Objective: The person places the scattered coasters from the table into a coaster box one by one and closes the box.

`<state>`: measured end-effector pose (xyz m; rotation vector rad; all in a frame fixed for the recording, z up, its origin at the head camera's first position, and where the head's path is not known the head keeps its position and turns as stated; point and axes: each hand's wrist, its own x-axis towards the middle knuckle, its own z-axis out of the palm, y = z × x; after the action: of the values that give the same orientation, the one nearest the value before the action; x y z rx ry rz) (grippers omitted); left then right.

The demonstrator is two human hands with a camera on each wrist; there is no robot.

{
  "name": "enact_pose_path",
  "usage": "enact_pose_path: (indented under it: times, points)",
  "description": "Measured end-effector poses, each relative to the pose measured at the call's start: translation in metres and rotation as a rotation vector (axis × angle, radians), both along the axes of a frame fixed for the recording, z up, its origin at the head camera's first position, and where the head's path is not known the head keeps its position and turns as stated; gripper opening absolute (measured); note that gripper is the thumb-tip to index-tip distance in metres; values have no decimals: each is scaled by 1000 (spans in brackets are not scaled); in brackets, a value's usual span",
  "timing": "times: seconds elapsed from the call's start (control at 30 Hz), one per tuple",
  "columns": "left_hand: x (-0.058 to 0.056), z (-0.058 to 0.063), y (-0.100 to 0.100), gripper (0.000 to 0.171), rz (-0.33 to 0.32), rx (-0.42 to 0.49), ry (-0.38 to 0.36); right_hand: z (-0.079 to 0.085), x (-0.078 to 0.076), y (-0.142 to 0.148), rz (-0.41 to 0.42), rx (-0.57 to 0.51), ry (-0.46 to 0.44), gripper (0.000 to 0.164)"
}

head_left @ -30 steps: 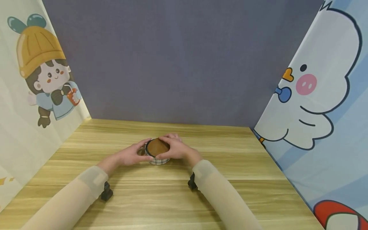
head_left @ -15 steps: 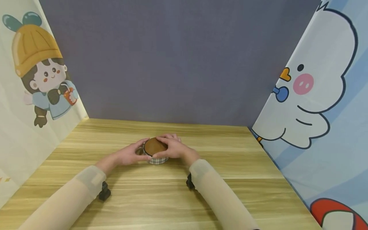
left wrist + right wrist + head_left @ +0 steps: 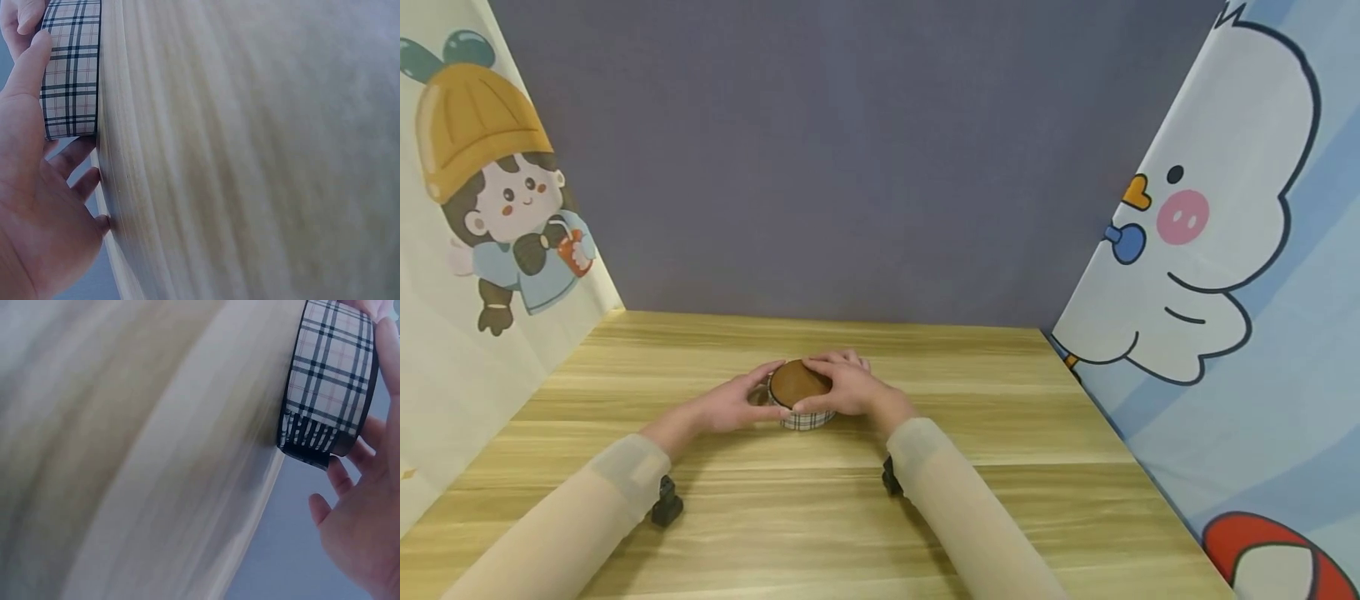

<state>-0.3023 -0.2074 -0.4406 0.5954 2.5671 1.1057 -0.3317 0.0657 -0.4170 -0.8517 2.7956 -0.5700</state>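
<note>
A low round case (image 3: pixel 800 385) with a brown top, dark rim and plaid side sits on the wooden table. Around its left side my left hand (image 3: pixel 726 406) holds it, thumb at the front rim and fingers toward the back. My right hand (image 3: pixel 850 389) grips the opposite side, its thumb along the front rim and its fingers reaching over the far side. The left wrist view shows the plaid side wall (image 3: pixel 72 75) between thumb and fingers. A dark-edged slatted section (image 3: pixel 307 434) appears low on the wall in the right wrist view.
The pale wooden table (image 3: pixel 775 517) stretches around the case, with a dark grey panel (image 3: pixel 820 167) rising behind it. Cartoon-printed cloth walls stand left (image 3: pixel 445 400) and right (image 3: pixel 1247 433). Black devices (image 3: pixel 666 502) are worn at both wrists.
The head view has turned slightly, so the whole scene sits a little farther left. Both hands stay around the case, which keeps its place on the table.
</note>
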Motion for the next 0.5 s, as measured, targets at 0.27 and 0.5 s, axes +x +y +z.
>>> enact_pose_path:
  times: [0.27,0.5]
  points:
    - [0,-4,1,107,11,-26,0,1,1,2,35,19,6,101]
    - [6,-3,1,114,32,-52,6,7,9,15,66,-24,-4,95]
